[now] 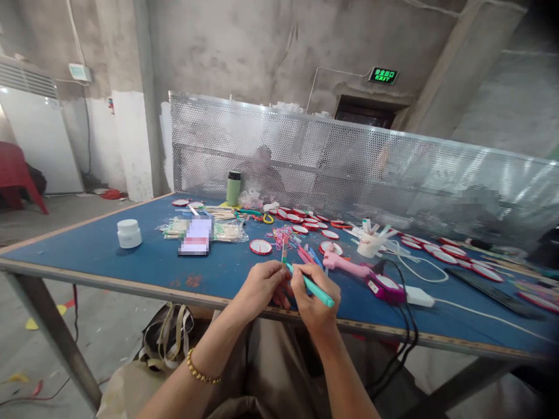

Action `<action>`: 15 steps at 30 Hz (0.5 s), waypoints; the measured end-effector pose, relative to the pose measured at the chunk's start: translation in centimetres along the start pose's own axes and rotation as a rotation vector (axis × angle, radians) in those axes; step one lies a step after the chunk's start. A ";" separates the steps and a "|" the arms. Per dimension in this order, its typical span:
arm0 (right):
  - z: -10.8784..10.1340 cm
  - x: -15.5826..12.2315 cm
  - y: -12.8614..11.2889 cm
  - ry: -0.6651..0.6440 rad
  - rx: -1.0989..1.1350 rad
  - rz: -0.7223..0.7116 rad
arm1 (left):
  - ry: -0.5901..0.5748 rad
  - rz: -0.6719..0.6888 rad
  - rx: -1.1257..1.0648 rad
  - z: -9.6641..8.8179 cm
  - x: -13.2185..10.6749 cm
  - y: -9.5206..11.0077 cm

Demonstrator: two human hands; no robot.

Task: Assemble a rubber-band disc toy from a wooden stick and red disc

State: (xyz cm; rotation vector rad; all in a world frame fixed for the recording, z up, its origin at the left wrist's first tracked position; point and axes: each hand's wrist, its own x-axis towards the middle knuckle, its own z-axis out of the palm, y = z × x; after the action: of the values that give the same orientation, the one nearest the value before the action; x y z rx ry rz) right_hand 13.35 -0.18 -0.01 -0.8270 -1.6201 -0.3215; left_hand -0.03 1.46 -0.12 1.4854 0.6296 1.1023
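Near the table's front edge, my left hand (265, 283) pinches a thin stick (284, 251) with red, white and green bands, which points up and away from me. My right hand (318, 298) is closed around a turquoise marker pen (320, 292) like a writing grip. The pen's tip meets the stick close to my left fingertips; whether it touches cannot be made out. Just beyond my hands lie a red-rimmed white disc (261, 247), a heap of colourful thin strings (282, 235) and several pink and blue pens (308, 255).
On the blue table (148, 265) are a white jar (129, 234), a phone (196, 235), bagged wooden sticks (229, 231), a green bottle (233, 189) and a white cup of pens (369, 244). Right of my hands lies a pink-and-purple corded device (384, 289). A perforated metal screen (305, 157) stands behind.
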 end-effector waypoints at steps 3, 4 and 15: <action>0.0 0.0 0.0 -0.004 0.000 -0.010 | 0.000 -0.003 -0.004 0.0 0.0 0.0; 0.0 0.0 0.0 -0.006 -0.001 -0.012 | 0.000 -0.003 -0.003 0.0 0.0 0.0; 0.0 -0.1 0.1 -0.001 0.006 -0.008 | -0.004 0.009 0.005 -0.1 0.0 -0.2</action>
State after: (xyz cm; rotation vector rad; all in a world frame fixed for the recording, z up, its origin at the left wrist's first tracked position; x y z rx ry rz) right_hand 13.40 -0.17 -0.08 -0.8162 -1.6247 -0.3220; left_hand -0.04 1.54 -0.34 1.4957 0.6236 1.1050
